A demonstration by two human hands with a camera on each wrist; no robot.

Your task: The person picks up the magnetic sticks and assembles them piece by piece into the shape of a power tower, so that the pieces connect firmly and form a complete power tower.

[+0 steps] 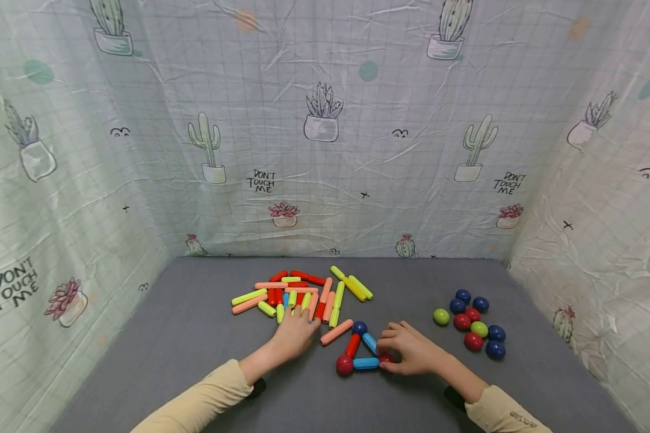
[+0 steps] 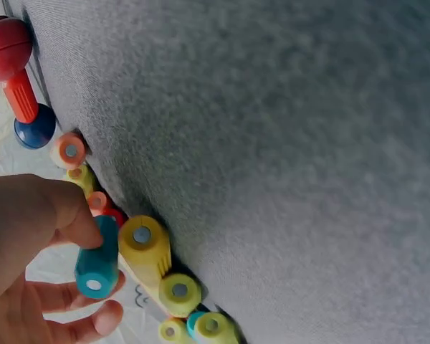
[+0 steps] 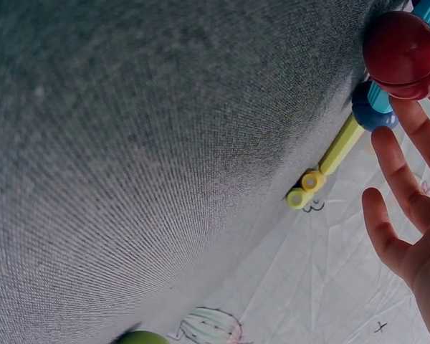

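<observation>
My left hand (image 1: 294, 334) is at the near side of a pile of rods. In the left wrist view it pinches a short blue rod (image 2: 97, 261) between thumb and fingers, beside a yellow rod (image 2: 145, 247). My right hand (image 1: 411, 349) holds a red ball (image 3: 401, 54) at the right corner of a flat triangle. A larger red ball (image 1: 344, 365) and a blue ball (image 1: 360, 328) form its other corners. One red rod (image 1: 352, 346) and two blue rods, including the near one (image 1: 366, 364), make the sides. Fingers partly hide the held ball.
Loose red, pink, yellow and lime rods (image 1: 247, 297) lie around the left hand. A pink rod (image 1: 336, 332) sits just left of the triangle. Several blue, red and green balls (image 1: 462, 322) are grouped at right. A printed curtain (image 1: 325, 180) encloses the grey table (image 1: 195, 337).
</observation>
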